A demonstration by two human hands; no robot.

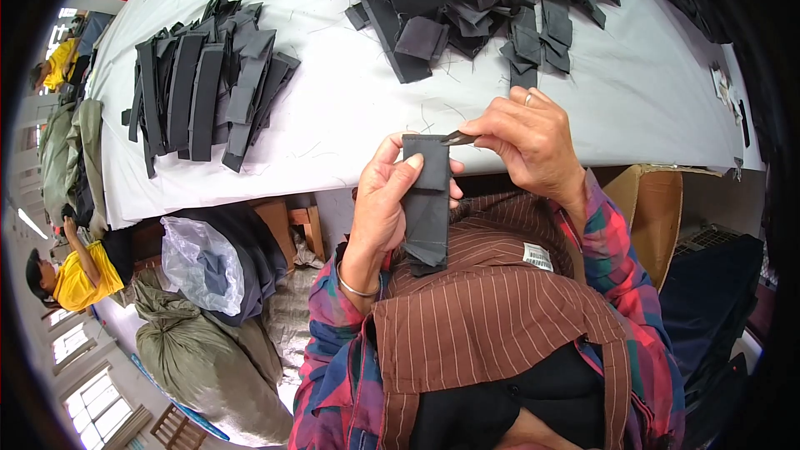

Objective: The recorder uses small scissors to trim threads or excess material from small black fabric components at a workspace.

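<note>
My left hand (385, 196) is closed on a dark grey folded fabric strip (427, 217), thumb pressed on its front and fingers behind it. The strip hangs upright at the table's front edge, its lower end in front of my brown striped apron (492, 317). At its top right corner, my right hand (527, 137) pinches small dark thread snips (460, 138), their tips against the fabric. Part of the snips is hidden by my fingers. Loose threads lie on the white cloth just beyond my hands.
A white-covered table (350, 117) spreads ahead. On it lie a row of dark strips (204, 87) at left and a larger heap (467, 0) at the far side. Left of me stand a clear plastic bag (200, 262) and a big olive sack (200, 358). A person in yellow (87, 275) is farther left.
</note>
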